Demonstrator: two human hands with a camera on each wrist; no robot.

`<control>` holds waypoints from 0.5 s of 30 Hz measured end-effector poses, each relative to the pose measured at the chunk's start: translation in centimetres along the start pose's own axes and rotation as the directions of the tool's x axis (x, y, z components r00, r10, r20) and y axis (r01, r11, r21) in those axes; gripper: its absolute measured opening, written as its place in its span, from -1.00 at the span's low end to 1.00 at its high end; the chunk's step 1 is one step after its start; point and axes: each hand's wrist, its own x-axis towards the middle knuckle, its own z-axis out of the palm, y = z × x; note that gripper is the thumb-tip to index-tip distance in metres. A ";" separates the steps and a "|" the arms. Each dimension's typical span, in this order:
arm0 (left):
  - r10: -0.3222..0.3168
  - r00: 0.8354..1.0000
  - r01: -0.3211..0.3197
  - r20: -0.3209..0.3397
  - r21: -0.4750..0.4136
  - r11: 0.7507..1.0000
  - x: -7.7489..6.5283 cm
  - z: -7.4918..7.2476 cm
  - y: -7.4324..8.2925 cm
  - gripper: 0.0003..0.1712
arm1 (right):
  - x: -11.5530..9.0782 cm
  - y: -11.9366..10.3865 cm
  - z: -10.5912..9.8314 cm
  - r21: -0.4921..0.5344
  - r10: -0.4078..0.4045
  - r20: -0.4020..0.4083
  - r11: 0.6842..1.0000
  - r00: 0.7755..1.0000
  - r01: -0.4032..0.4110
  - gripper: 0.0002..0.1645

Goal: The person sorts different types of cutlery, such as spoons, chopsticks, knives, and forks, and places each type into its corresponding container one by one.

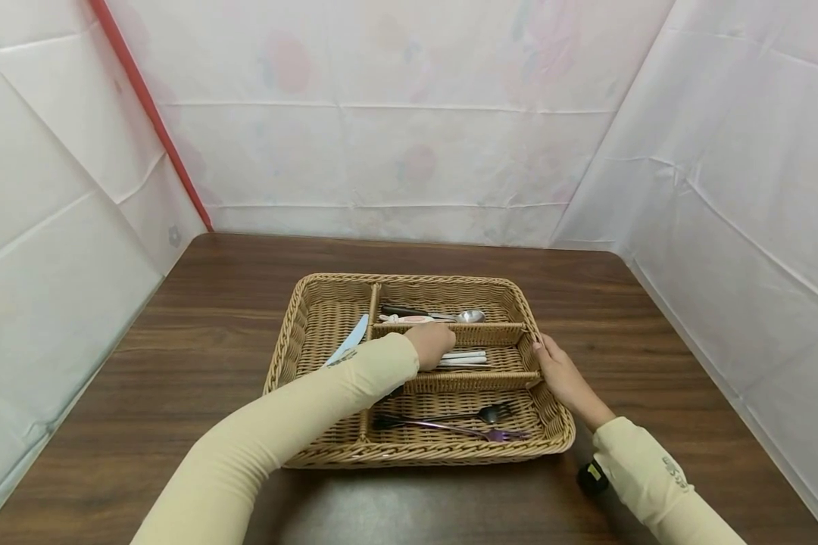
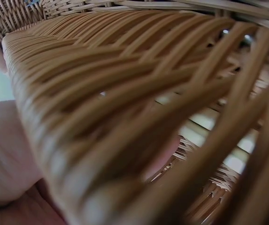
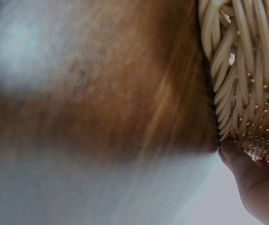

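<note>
A divided wicker basket (image 1: pixel 538 318) stands on the table. My left hand (image 1: pixel 434 343) reaches down into its middle compartment, beside white-ended sticks (image 1: pixel 465 357) that look like chopsticks. The fingertips are hidden in the head view. Through the weave of a wicker divider (image 2: pixel 106 89) in the left wrist view, part of a finger (image 2: pixel 165 157) shows near pale sticks. At the basket's right rim, my right hand (image 1: pixel 567 378) grips the edge. The right wrist view has the thumb (image 3: pixel 235 159) against the wicker wall (image 3: pixel 247 75).
A light blue knife (image 1: pixel 348 341) leans in the left compartment. The back compartment holds a metal spoon (image 1: pixel 471 316) and a pink-and-white handle (image 1: pixel 409 319). Up front lie a dark fork (image 1: pixel 496 412) and a purple fork (image 1: pixel 501 435). White sheeting (image 1: pixel 409 151) surrounds the wooden table (image 1: pixel 198 318).
</note>
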 end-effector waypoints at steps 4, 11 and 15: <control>0.002 1.000 -0.002 -0.004 0.004 1.000 0.0 0.0 0.0 -0.72 | 0.0 -0.1 0.0 -0.008 0.003 0.000 1.000 1.000 -0.003 -0.35; 0.002 1.000 -0.001 -0.020 0.059 0.998 0.0 0.0 0.1 -0.83 | 0.0 -0.1 0.0 -0.008 -0.004 0.002 1.000 1.000 0.004 -0.35; 0.008 0.999 -0.004 -0.039 0.103 0.995 -0.1 -0.1 0.3 -0.83 | 0.0 -0.2 -0.2 -0.001 -0.005 0.009 1.000 1.000 0.005 -0.35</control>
